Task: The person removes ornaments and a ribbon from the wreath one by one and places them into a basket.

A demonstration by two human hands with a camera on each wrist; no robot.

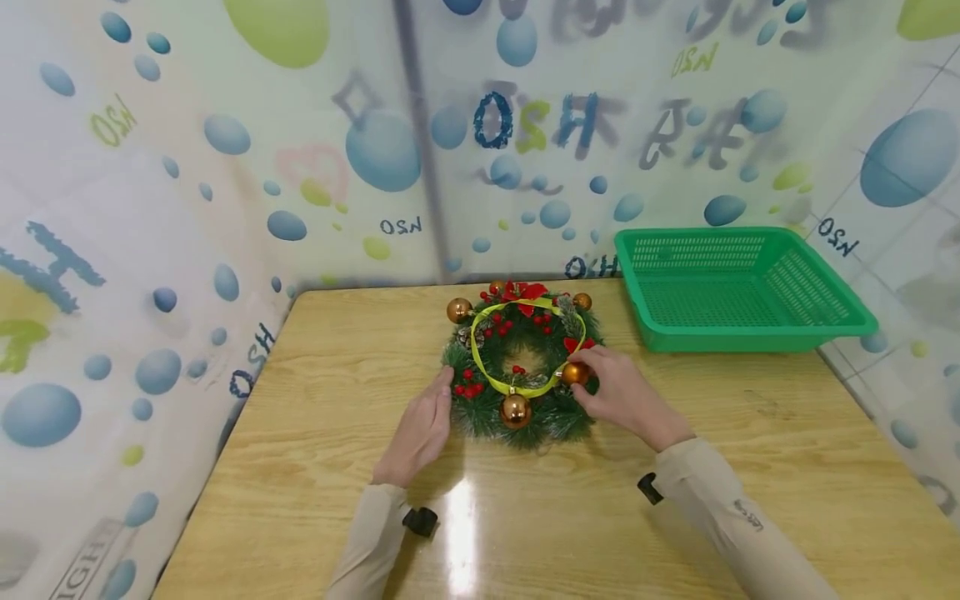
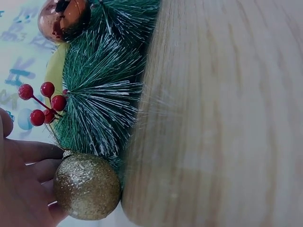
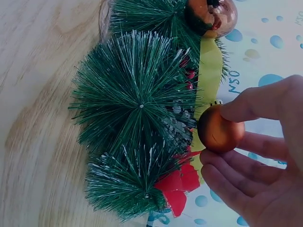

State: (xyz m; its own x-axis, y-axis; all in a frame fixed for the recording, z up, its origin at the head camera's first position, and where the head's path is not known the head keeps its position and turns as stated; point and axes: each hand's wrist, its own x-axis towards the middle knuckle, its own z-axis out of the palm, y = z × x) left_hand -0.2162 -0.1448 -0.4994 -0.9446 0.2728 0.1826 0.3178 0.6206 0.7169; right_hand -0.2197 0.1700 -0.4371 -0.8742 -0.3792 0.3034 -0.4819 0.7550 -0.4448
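A green Christmas wreath [image 1: 555, 427] with red berries [image 1: 468, 385], red flowers [image 1: 525, 293] and a yellow ribbon [image 1: 478, 348] lies on the wooden table. At its right side my right hand [image 1: 626, 392] pinches a matte orange bauble [image 3: 222, 128] between thumb and fingers, right beside the ribbon. My left hand [image 1: 420, 427] rests along the wreath's left edge with fingers extended. In the left wrist view its fingers [image 2: 45, 151] reach behind a gold glitter bauble [image 2: 87, 187]. A shiny copper bauble [image 1: 515, 411] hangs at the wreath's front.
A green plastic basket [image 1: 757, 340] stands at the table's back right, its right end reaching past the table edge. The wooden table [image 1: 337, 358] backs onto a wall covering [image 1: 465, 208] printed with bubbles. More copper baubles [image 1: 459, 310] sit on the wreath's far side.
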